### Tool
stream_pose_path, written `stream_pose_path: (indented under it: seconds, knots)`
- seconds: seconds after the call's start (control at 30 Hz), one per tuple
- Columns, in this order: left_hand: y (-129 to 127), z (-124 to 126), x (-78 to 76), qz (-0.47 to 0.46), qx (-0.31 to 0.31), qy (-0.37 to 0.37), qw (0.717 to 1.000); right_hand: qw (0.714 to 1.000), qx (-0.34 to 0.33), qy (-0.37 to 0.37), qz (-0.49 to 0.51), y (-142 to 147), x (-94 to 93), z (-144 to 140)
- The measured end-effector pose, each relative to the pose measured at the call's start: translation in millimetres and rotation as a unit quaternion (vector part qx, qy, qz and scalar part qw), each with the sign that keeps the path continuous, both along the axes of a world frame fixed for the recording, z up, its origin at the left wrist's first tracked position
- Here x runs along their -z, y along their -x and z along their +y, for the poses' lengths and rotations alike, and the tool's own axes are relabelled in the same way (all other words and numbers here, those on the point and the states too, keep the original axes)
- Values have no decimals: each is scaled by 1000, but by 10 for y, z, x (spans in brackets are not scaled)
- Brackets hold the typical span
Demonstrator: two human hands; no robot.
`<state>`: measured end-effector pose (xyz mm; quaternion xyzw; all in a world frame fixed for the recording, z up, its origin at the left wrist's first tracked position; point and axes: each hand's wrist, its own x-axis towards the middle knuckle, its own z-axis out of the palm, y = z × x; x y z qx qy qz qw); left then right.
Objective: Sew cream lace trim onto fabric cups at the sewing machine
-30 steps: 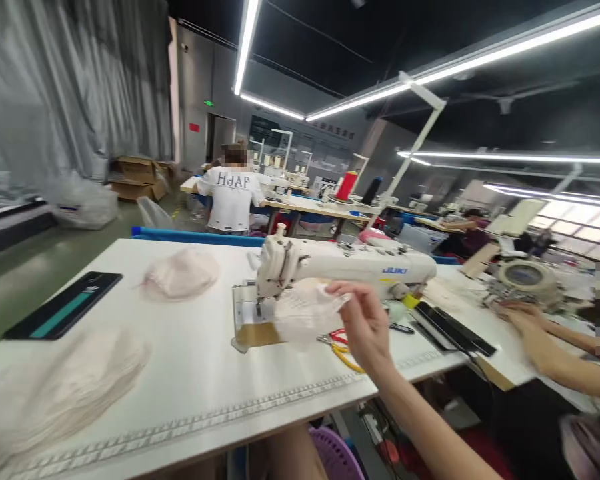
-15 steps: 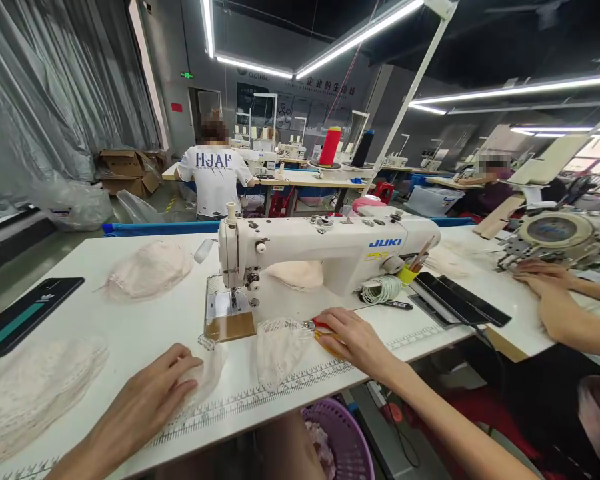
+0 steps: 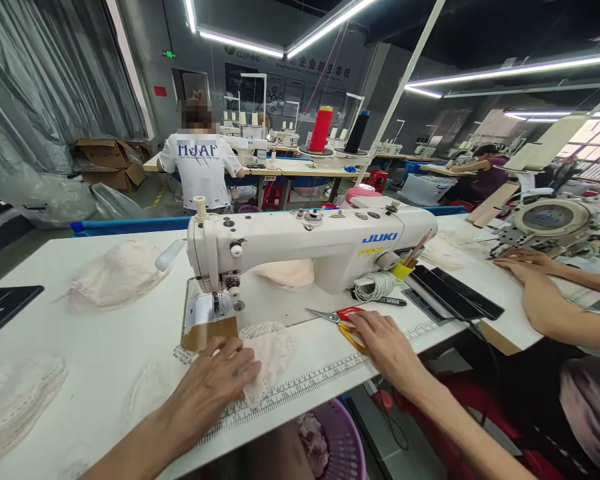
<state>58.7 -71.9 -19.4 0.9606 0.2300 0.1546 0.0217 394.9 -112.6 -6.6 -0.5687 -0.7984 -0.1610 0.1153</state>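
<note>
My left hand (image 3: 219, 380) lies palm down at the left edge of a cream lace piece (image 3: 270, 350), its fingers extended and lightly bent over the fabric. My right hand (image 3: 387, 343) has its fingers on the handles of scissors (image 3: 351, 327), red and yellow at the grips. Their blades point left along the table, apart from the lace. Behind both hands stands a white sewing machine (image 3: 300, 243), its needle area just beyond my left hand. Another sheer cream piece (image 3: 153, 390) is partly under my left forearm.
Lace stacks lie at left (image 3: 17, 400) and far left (image 3: 117, 273). A phone-like black item (image 3: 7, 307), corded bundle (image 3: 375, 287) and black slabs (image 3: 460, 293) are on the table. A purple basket (image 3: 347, 440) stands below. A co-worker's hands (image 3: 525, 263) work at right.
My left hand has moved right, from the sheer piece onto the lace piece. My right hand and the scissors have shifted right, off the lace. The view has turned slightly.
</note>
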Motion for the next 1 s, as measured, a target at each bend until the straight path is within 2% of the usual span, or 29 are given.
stream_pose_path:
  seconds: [0.07,0.13,0.2,0.27,0.33,0.4,0.53,0.6,0.67,0.77,0.83,0.87,0.93,1.0]
  knots:
    - [-10,10,-5,14,-13,-20,1000,992,-104,20,64,383,-67,12]
    - [-11,1,-19,26,-29,-35,999,965,-226,106,85,824,-128,89]
    - [0,-13,-24,21,-47,-47,998,947,-272,152,73,1168,-168,213]
    - [23,-25,-14,2,-54,-55,997,942,-284,174,42,1329,-179,338]
    - [52,-35,5,-16,-49,-52,997,940,-289,183,17,1310,-171,419]
    - [75,-51,20,-20,-46,-41,998,940,-287,187,6,1163,-170,430]
    - [60,-105,24,-6,-60,-31,998,952,-239,192,9,772,-280,261]
    - [15,-141,20,-7,-63,-45,997,957,-217,188,26,684,-384,158]
    - [-34,-182,19,-13,-65,-58,996,963,-203,168,62,740,-472,108]
    - [-6,-249,36,-25,-42,-85,995,962,-192,158,115,1040,-475,153]
    - [162,-294,60,-44,-38,-111,992,955,-206,184,107,1265,-376,206]
    - [297,-318,70,-50,-57,-116,990,952,-217,196,90,1349,-306,222]
    - [633,-376,79,-54,-137,-105,984,948,-233,212,51,1428,-158,235]
    - [956,-442,70,-30,-216,-70,973,939,-245,240,36,1385,-35,252]
